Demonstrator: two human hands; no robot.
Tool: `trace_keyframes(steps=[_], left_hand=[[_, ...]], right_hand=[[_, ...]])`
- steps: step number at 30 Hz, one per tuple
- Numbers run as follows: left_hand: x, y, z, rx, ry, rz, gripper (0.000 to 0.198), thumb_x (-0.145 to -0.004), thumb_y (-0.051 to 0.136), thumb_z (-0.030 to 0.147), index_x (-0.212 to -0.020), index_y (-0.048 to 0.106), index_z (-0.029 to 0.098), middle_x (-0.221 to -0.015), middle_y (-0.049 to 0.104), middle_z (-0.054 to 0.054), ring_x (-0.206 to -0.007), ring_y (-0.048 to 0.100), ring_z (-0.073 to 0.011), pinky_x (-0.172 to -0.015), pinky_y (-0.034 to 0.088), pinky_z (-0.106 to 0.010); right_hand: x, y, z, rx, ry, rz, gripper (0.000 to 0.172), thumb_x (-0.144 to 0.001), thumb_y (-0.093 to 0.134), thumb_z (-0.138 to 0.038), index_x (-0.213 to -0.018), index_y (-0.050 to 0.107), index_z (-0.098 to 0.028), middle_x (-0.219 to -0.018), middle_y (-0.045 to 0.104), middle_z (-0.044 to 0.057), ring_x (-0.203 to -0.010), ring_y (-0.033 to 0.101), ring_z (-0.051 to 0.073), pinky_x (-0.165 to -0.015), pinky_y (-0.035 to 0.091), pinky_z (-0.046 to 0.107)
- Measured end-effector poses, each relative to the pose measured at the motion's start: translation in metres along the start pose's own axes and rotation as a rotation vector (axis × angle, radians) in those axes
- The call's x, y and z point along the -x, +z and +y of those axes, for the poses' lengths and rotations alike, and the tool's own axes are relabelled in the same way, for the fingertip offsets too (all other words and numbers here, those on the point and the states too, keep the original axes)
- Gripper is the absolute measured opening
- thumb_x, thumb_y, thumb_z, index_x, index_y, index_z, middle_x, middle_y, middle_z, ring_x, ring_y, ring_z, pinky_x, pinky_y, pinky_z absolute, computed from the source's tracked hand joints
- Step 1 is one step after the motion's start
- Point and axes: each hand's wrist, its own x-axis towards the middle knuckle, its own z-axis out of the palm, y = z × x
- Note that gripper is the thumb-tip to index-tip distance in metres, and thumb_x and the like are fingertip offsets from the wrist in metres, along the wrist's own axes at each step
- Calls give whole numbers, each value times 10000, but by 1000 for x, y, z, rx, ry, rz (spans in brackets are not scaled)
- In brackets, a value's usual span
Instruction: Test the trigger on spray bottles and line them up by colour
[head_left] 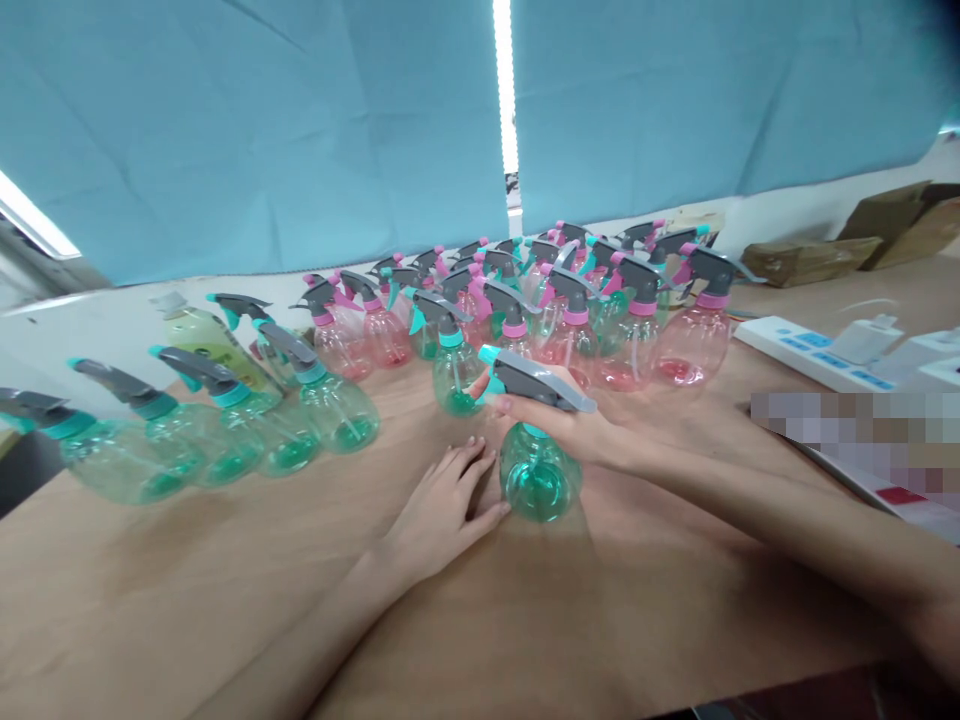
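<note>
A clear green spray bottle (pixel 541 485) with a grey and turquoise trigger head stands close in front of me. My right hand (pixel 574 425) is wrapped round its neck, just below the head. On the table to the bottle's left rests my left hand (pixel 450 500), fingers stretched and somewhat spread, holding nothing. Its thumb tip reaches the bottle's side; whether it touches I cannot tell. Right behind stands another green spray bottle (pixel 456 375), partly covered by my right fingers.
Several green spray bottles (pixel 341 415) line the left side, with a yellowish bottle (pixel 217 335) behind them. Pink spray bottles (pixel 694 345), mixed with green ones, crowd the back. At right are a white power strip (pixel 795 350) and cardboard boxes (pixel 810 262).
</note>
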Motion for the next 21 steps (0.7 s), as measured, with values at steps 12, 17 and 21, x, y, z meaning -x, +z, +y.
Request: trace_keyframes(steps=[12,17,21], left_hand=[[0,1,1,3,-4,-5,531,-960,501,504,-1388,445,195,-1498,418,-145,-1379,381,-311,-1108,328,-509],[1,2,1,-22,-5,-10,562,-962,500,509,-1396,441,156,-1507,404,-156,-1388,369,-305,-1130,301,-491],[1,0,3,-24,-13,-31,588,-962,492,518,-1402,439,131,-1505,404,-168,-1386,370,-317,-1126,308,-497]], right_hand=[[-1,-2,-1,113,-19,-10,153,-887,571,-356,-837,595,-213,-763,576,-15,-710,521,129,-668,419,279],[1,-1,-4,148,0,25,212,-891,571,-390,-786,580,-206,-715,550,-12,-667,500,130,-621,400,282],[1,-2,-3,129,18,6,247,-898,563,-408,-758,553,-205,-682,524,-19,-622,485,122,-590,387,278]])
